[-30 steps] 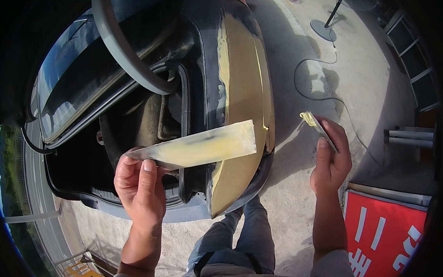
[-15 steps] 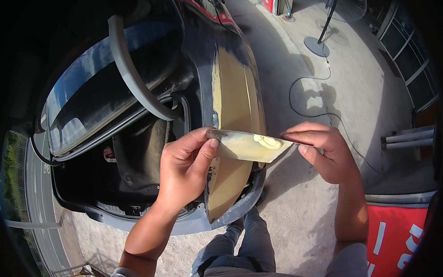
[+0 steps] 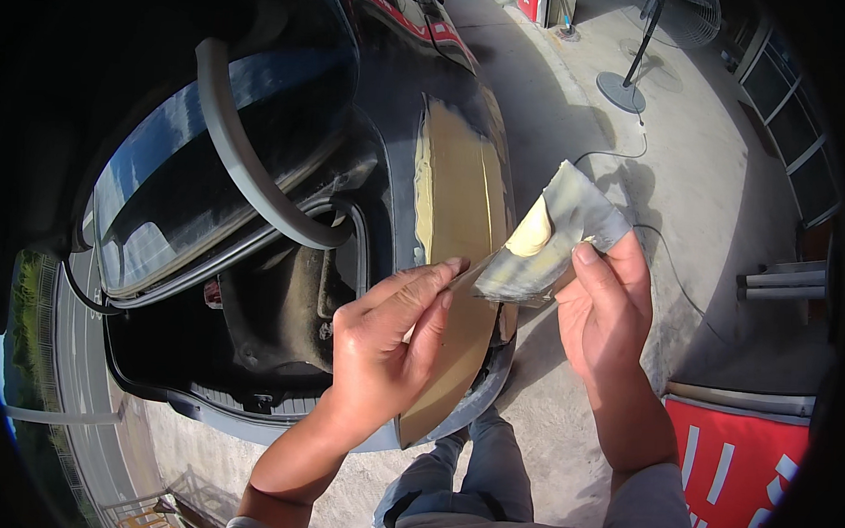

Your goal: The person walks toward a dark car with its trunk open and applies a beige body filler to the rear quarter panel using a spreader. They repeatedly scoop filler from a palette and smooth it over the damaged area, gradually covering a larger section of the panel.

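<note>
Putty [image 3: 532, 232]: a pale-yellow lump on the face of the grey plate [image 3: 581, 209].
Right hand [image 3: 609, 308]: you pinch that plate between thumb and fingers near its right edge.
Left hand [image 3: 383, 332]: you grip a thin spreader [image 3: 471, 273] by its near end, almost edge-on; whether it touches the plate, you cannot tell.
Car panel [image 3: 453, 186]: yellow-coated, beyond your hands.
Open trunk [image 3: 173, 348]: left of your left hand.
Fan base [image 3: 621, 92]: well apart, upper right.
</note>
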Demonstrator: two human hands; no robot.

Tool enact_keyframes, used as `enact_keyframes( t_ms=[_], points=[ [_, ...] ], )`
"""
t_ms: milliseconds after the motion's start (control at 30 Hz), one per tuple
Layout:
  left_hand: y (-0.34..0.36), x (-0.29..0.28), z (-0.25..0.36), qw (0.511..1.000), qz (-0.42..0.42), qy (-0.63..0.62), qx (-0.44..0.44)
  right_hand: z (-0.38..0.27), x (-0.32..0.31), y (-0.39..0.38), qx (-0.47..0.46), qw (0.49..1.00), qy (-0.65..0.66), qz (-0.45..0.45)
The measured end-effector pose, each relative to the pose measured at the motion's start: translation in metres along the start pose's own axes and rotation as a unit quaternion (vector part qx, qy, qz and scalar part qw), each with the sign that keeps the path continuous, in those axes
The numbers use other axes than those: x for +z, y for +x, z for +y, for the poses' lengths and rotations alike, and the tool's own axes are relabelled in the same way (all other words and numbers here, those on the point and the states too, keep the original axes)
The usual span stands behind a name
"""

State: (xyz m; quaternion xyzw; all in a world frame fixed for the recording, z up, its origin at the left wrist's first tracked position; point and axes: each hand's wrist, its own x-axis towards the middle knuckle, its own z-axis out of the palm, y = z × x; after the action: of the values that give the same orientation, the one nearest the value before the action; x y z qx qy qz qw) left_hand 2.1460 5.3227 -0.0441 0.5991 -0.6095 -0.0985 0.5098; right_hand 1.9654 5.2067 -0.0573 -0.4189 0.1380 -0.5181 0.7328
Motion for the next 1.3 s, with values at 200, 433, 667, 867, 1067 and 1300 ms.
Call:
enact_keyframes(
  t_ms=[200,433,667,867,1067,1300],
  points=[
    [-0.045,-0.032,-0.05,0.923,0.288,-0.175,-0.187,-0.009,-0.059,0.097,0.018,0.994,-0.088,0.055],
    [-0.13,-0.029,-0.094,0.826,0.399,-0.313,-0.244,0.103,-0.166,0.207,0.067,0.909,-0.4,-0.095],
    [-0.148,-0.037,-0.094,0.806,0.452,-0.309,-0.227,0.162,-0.173,0.231,-0.071,0.854,-0.498,-0.131],
    [-0.154,-0.053,-0.094,0.822,0.439,-0.3,-0.202,0.176,-0.164,0.215,-0.184,0.813,-0.534,-0.143],
    [-0.158,-0.059,-0.094,0.824,0.424,-0.317,-0.202,0.167,-0.14,0.168,-0.183,0.803,-0.554,-0.125],
    [-0.17,-0.074,-0.089,0.827,0.404,-0.332,-0.206,0.156,-0.116,0.095,-0.174,0.796,-0.573,-0.089]
  ],
)
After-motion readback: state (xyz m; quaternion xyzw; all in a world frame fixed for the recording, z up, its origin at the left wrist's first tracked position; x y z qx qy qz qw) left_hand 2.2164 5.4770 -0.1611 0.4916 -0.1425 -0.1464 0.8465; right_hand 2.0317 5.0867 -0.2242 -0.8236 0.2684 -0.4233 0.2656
